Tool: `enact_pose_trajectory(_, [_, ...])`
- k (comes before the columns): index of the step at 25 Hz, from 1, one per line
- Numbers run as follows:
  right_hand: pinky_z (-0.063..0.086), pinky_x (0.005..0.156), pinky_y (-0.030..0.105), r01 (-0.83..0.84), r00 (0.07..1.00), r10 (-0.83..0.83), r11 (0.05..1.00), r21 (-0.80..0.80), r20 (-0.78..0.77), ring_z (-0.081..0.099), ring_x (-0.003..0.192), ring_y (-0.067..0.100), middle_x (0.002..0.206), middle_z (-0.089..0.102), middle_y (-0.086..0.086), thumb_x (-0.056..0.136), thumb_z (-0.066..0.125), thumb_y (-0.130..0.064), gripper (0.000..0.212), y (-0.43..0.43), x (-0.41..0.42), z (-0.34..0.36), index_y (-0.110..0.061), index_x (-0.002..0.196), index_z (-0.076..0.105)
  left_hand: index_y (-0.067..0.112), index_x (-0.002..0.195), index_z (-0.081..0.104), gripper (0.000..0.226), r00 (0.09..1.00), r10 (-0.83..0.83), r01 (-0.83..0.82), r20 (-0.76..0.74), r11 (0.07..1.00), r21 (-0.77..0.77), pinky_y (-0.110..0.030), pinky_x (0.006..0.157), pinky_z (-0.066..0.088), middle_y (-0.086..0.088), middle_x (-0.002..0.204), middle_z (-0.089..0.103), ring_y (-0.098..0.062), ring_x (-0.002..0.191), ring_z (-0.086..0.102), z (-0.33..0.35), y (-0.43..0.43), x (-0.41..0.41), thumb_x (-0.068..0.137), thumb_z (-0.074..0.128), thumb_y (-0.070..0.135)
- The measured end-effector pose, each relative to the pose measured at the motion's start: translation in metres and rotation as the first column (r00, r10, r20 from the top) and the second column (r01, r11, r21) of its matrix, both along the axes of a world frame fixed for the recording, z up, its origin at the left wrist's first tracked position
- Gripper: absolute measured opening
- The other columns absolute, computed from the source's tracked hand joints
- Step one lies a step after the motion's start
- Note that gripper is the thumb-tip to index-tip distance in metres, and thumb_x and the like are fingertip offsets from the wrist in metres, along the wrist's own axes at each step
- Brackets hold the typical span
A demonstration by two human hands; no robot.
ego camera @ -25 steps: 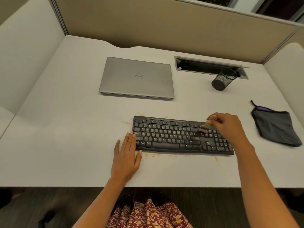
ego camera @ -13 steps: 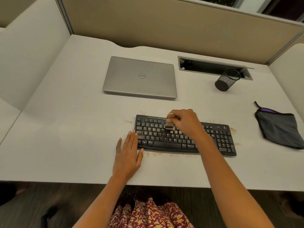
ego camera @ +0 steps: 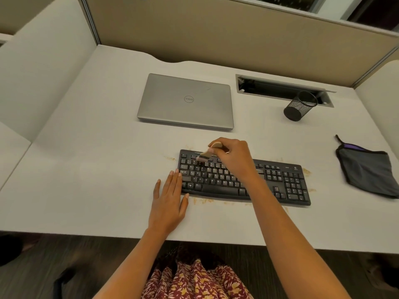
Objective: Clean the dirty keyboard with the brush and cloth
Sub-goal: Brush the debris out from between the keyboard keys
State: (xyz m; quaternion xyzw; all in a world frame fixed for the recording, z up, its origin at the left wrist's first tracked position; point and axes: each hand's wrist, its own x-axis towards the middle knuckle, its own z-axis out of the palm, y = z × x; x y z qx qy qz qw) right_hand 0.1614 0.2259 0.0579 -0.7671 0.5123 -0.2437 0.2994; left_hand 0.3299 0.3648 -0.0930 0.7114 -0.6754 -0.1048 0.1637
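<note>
keyboard [ego camera: 280, 182]: on bench [ego camera: 86, 169], long axis left-right. my right hand [ego camera: 234, 157] grips brush [ego camera: 207, 153] over its far-left keys; left hand [ego camera: 167, 201] flat, fingers straight, braces left end. cloth [ego camera: 367, 171] lies well right.

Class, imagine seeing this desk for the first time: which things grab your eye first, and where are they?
The right hand holds a brush over the upper left keys of the black keyboard. The left hand lies flat at the keyboard's left end, and brown crumbs dot the desk along its front edge. A closed silver laptop sits behind.
</note>
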Motion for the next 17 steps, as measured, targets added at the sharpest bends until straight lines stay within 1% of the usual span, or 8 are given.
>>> enact_pose_trajectory(3, [0.048,0.073,0.020,0.010,0.987,-0.010,1.000,-0.004,-0.162,0.062,0.075,0.004,0.083,0.071,-0.008,0.090,0.068,-0.021,0.009,-0.004,-0.015,0.004,-0.018,0.094,0.075,0.010,0.155,0.020,0.067,1.000,-0.005,0.005,-0.001,1.000,0.000,-0.051,0.121,0.015,-0.005,0.162,0.019,-0.017,0.150,0.013,0.000,0.000,0.000,0.099,0.025,0.046])
enact_pose_trajectory(6, [0.042,0.063,0.010,-0.049,0.971,0.053,0.999,0.024,-0.235,0.058,0.064,-0.005,0.078,0.068,-0.010,0.093,0.064,-0.021,0.009,0.002,-0.006,0.002,-0.018,0.092,0.072,0.011,0.156,0.019,0.067,1.000,-0.008,0.008,0.016,1.000,0.004,-0.048,0.122,0.010,-0.004,0.162,0.017,-0.016,0.151,0.010,0.000,0.000,0.000,0.100,0.025,0.046])
enact_pose_trajectory(7, [0.045,0.065,0.011,-0.080,0.967,0.082,0.997,0.017,-0.242,0.059,0.066,-0.004,0.080,0.071,-0.008,0.094,0.063,-0.021,0.011,0.005,0.001,0.000,-0.017,0.092,0.072,0.011,0.156,0.018,0.067,1.000,-0.007,0.007,0.026,1.000,0.003,-0.046,0.122,0.008,-0.004,0.162,0.016,-0.016,0.151,0.009,0.000,0.000,0.000,0.100,0.025,0.046])
enact_pose_trajectory(9, [0.054,0.076,0.026,-0.142,0.959,0.132,0.990,-0.024,-0.252,0.066,0.075,0.007,0.087,0.075,-0.003,0.094,0.061,-0.022,0.014,0.012,0.018,-0.005,-0.014,0.095,0.073,0.010,0.155,0.019,0.066,0.999,-0.007,0.007,0.045,1.000,-0.003,-0.045,0.121,0.006,-0.004,0.162,0.016,-0.016,0.151,0.009,0.000,0.000,0.000,0.100,0.026,0.045])
enact_pose_trajectory(10, [0.055,0.078,0.031,-0.162,0.958,0.147,0.986,-0.043,-0.246,0.068,0.078,0.012,0.088,0.075,-0.002,0.095,0.061,-0.023,0.015,0.016,0.027,-0.007,-0.013,0.095,0.073,0.009,0.155,0.021,0.066,0.999,-0.009,0.010,0.052,1.000,-0.005,-0.046,0.121,0.007,-0.005,0.162,0.018,-0.017,0.151,0.011,0.000,0.000,0.000,0.100,0.026,0.045])
enact_pose_trajectory(12, [0.054,0.077,0.028,-0.181,0.966,0.163,0.981,-0.074,-0.203,0.069,0.077,0.014,0.087,0.076,-0.001,0.094,0.062,-0.023,0.015,0.020,0.041,-0.011,-0.012,0.095,0.073,0.007,0.154,0.024,0.066,0.998,-0.011,0.012,0.057,1.000,-0.007,-0.046,0.120,0.008,-0.007,0.161,0.020,-0.018,0.150,0.013,0.000,0.000,0.000,0.099,0.026,0.044])
enact_pose_trajectory(15, [0.043,0.070,0.006,-0.137,0.990,0.137,0.990,-0.015,-0.018,0.063,0.070,-0.002,0.086,0.075,-0.003,0.091,0.066,-0.018,0.010,0.026,0.056,-0.011,-0.012,0.095,0.073,0.007,0.154,0.025,0.066,0.999,-0.007,0.007,0.050,1.000,-0.008,-0.046,0.120,0.007,-0.007,0.161,0.021,-0.017,0.150,0.014,0.000,0.000,0.000,0.099,0.027,0.044])
enact_pose_trajectory(17, [0.043,0.066,0.008,-0.060,0.992,0.057,0.998,0.020,0.116,0.061,0.067,-0.004,0.080,0.072,-0.009,0.090,0.067,-0.015,0.008,0.028,0.053,-0.011,-0.013,0.091,0.075,0.007,0.154,0.025,0.066,0.999,-0.008,0.008,0.045,1.000,-0.015,-0.047,0.120,0.008,-0.007,0.160,0.023,-0.018,0.150,0.015,0.000,0.000,0.000,0.099,0.027,0.044])
